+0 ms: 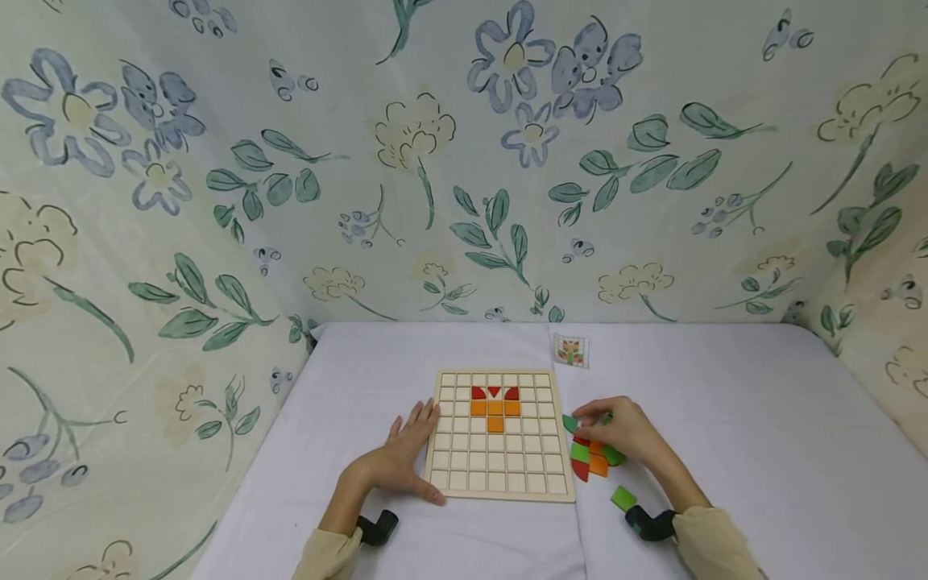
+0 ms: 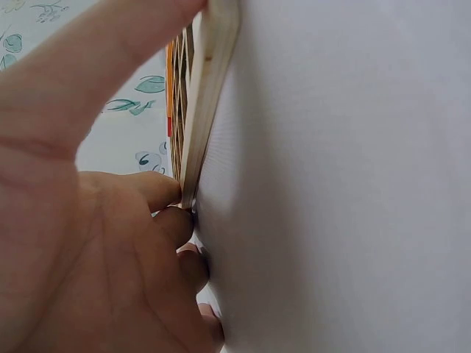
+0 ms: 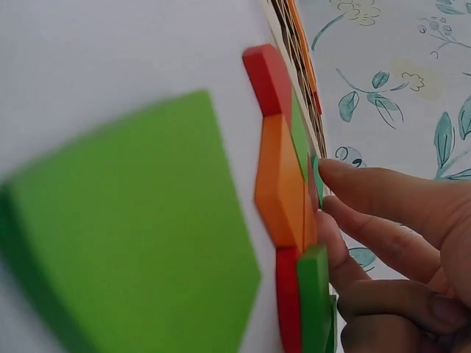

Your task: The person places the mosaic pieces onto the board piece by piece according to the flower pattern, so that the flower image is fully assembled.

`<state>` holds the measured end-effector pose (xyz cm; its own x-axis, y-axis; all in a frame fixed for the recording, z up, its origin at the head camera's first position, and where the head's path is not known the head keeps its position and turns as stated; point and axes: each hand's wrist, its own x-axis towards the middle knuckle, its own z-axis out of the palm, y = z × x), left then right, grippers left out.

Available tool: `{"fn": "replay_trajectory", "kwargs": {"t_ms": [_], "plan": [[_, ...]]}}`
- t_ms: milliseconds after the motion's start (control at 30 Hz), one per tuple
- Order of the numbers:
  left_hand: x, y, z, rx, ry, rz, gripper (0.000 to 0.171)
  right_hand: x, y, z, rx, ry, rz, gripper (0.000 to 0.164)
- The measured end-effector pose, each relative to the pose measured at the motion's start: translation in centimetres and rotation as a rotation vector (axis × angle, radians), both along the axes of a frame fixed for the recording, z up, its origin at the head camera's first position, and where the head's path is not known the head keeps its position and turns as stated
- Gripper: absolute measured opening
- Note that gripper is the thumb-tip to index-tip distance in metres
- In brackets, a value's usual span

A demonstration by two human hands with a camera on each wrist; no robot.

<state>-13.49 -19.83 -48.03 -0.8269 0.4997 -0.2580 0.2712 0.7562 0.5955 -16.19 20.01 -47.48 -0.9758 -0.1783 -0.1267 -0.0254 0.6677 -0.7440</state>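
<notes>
A square wooden grid board [image 1: 464, 459] lies on the white cloth. Red and orange pieces [image 1: 495, 408] fill a few cells in its upper middle. My left hand [image 1: 397, 461] rests at the board's left side, fingers spread straight along the edge and thumb at the lower left corner. Just right of the board, my right hand [image 1: 622, 427] pinches a dark green rounded piece [image 1: 570, 423] between thumb and finger. Beneath that hand lies a cluster of red, green and orange pieces [image 1: 598, 466], partly hidden by it; the right wrist view shows an orange piece [image 3: 281, 184] there.
A small card [image 1: 572, 351] with a coloured grid picture lies beyond the board's upper right corner. One light green square [image 1: 623, 498] sits apart, close to the black right wrist camera [image 1: 650, 524]. Floral cloth [image 1: 464, 242] hangs behind and beside the table.
</notes>
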Motion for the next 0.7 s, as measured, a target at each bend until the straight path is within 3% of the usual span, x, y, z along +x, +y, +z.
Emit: {"fn": "replay_trajectory", "kwargs": {"t_ms": [433,700], "plan": [[0.0,0.1,0.1,-0.002,-0.007,0.007,0.144,-0.2,-1.5,-0.5,0.049,0.027,-0.058,0.022],[0.0,0.1,0.2,-0.002,-0.005,0.007,0.144,-0.5,-1.2,-0.6,0.064,-0.006,-0.106,0.023]]}}
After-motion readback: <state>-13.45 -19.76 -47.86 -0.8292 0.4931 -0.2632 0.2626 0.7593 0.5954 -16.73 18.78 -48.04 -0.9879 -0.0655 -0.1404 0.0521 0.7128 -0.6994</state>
